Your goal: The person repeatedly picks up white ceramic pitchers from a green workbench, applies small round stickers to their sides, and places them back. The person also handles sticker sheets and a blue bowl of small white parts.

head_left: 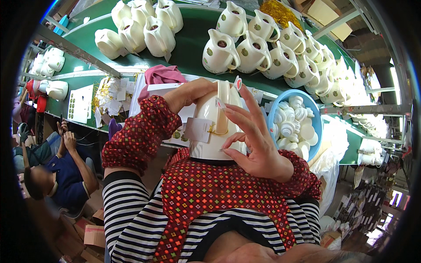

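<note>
A cream-white jug (pixel 205 149) is held upright against my front, its handle facing me. My left hand (pixel 195 93) reaches round its far upper side, with the fingertips hidden behind it. A white paper tag (pixel 198 129) hangs from the jug on a gold string (pixel 218 130). My right hand (pixel 256 144) is at the jug's right side, thumb and one finger pinched close to the wall; what they pinch is too small to tell. Small white pieces with red marks, like stickers (pixel 238 83), sit on other raised fingertips of that hand.
Beside my right hand stands a blue basin (pixel 319 127) of white lids (pixel 288 128). Similar jugs (pixel 219 52) stand in groups on the green table (pixel 188 52). Tags with gold strings (pixel 117 94), a sticker sheet (pixel 80 104) and pink cloth (pixel 164 74) lie leftward. A co-worker (pixel 70 171) sits at left.
</note>
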Action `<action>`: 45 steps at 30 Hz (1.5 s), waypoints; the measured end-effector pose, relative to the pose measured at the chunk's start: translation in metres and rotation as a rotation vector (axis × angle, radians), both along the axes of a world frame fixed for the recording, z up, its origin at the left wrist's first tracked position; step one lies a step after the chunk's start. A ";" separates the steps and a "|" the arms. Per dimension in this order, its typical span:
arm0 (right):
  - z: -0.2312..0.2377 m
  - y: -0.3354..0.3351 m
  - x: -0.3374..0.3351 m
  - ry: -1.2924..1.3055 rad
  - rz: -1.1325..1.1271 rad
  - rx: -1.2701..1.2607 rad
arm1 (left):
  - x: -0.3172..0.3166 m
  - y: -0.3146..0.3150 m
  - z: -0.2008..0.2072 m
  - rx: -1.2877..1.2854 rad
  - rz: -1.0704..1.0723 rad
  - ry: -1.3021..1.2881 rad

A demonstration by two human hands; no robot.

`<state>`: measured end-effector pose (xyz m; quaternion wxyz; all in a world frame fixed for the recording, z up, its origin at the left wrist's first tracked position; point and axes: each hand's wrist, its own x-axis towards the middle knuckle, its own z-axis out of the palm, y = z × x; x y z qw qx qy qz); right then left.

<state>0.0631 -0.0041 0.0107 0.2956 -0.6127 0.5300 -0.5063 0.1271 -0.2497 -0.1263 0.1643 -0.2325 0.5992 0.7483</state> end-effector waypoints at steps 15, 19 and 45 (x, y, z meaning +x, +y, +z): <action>-0.013 0.004 0.015 0.105 -0.062 -0.080 | 0.015 0.008 0.028 0.016 0.014 0.053; -0.019 0.005 0.017 0.133 -0.063 -0.078 | 0.015 0.014 0.036 0.057 0.089 -0.013; -0.056 -0.008 -0.030 0.402 -0.357 0.146 | 0.008 -0.028 0.015 -0.074 0.112 -0.075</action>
